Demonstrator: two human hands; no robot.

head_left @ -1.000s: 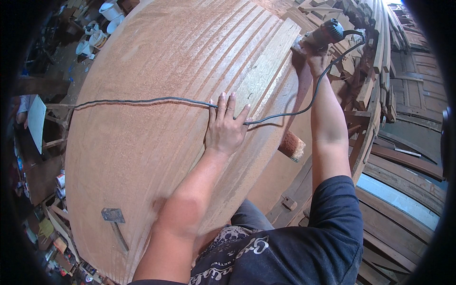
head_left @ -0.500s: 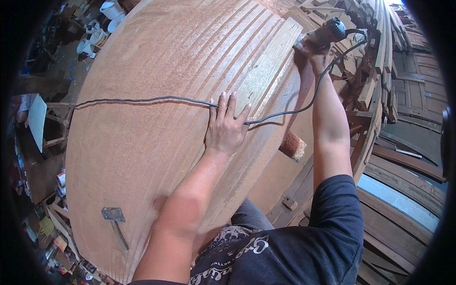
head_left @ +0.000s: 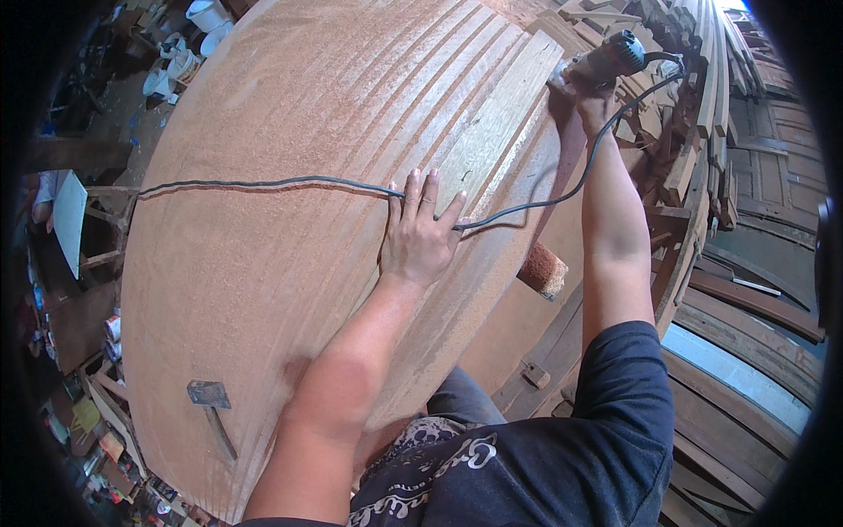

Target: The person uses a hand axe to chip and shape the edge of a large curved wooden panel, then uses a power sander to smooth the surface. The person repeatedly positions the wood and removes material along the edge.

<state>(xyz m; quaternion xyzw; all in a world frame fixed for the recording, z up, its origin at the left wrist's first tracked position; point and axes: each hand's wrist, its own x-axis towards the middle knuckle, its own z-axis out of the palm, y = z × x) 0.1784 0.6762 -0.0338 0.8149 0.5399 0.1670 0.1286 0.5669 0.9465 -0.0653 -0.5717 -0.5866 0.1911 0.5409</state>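
Note:
My left hand (head_left: 416, 230) lies with its fingers spread on a pale wooden strip (head_left: 496, 117) and the black cord (head_left: 272, 183), which crosses the wide, sawdust-covered wooden surface (head_left: 219, 263) with its parallel grooves. At the upper right, my right hand (head_left: 590, 98) grips a black, cylindrical corded power tool (head_left: 615, 60), held at the strip's far end along the surface's right edge. Its underside is partly hidden by my hand. A mallet-like tool with a dark square head (head_left: 208, 393) rests on the surface at lower left.
Stacked boards and offcuts (head_left: 694, 132) fill the right side, with panelled wooden doors (head_left: 773, 167) beyond. A reddish cylinder (head_left: 544, 270) sticks out below the right edge. White buckets (head_left: 207, 16) and clutter lie at left, where part of a person (head_left: 42, 198) shows behind a pale board (head_left: 68, 224).
My right hand and the power tool have shifted slightly to the right along with my forearm. My left hand stays in about the same place.

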